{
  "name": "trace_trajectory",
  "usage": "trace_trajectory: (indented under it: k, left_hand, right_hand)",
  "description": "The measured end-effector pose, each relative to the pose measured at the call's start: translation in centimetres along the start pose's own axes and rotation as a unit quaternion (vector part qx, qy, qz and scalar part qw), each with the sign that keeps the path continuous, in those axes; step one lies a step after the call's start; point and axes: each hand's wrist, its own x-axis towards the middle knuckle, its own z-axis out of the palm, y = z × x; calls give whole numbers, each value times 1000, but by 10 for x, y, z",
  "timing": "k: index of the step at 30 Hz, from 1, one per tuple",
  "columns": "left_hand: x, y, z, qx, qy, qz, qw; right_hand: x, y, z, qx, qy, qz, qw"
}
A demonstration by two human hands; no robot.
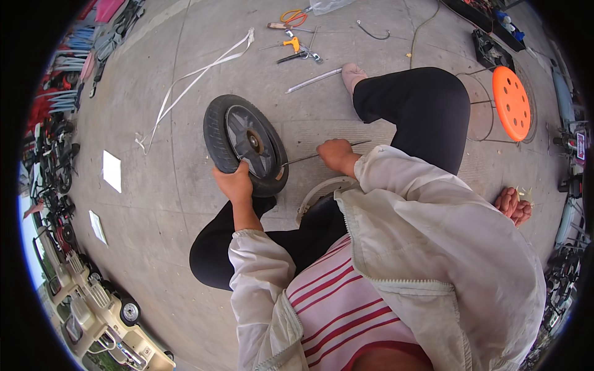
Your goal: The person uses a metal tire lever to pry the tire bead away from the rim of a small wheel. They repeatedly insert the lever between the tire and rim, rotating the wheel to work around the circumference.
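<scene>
A small wheel with a black rubber tyre [215, 131] and a dark spoked hub [250, 141] stands tilted on the floor between my legs. My left hand [235, 184] grips its near edge, the thumb lying over the tyre's side and the other fingers hidden. In my closed right hand [337, 156] is a thin metal tyre lever [303, 160]. Its far end meets the tyre at the rim's right side; whether it goes under the bead I cannot tell. A pale curved band [307, 201] lies close to my right wrist, partly covered by my jacket.
Ahead lie orange-handled scissors [293, 15], a screwdriver [289, 27], a yellow-handled tool [291, 44] and a metal rod [314, 80]. A white strap [198, 80] stretches along the left floor. An orange stool [511, 104] and a black toolbox [492, 49] stand right. Parked vehicles [102, 297] line the left.
</scene>
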Motion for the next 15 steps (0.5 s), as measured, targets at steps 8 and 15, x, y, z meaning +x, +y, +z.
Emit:
trace_trajectory:
  k: [8, 15]
  left_hand:
    - [-35, -15, 7, 35, 30, 60, 997]
    - [-61, -20, 9, 24, 3, 108, 994]
  right_hand:
    - [4, -16, -13, -34, 91, -90, 991]
    - [30, -35, -30, -180, 176, -228, 941]
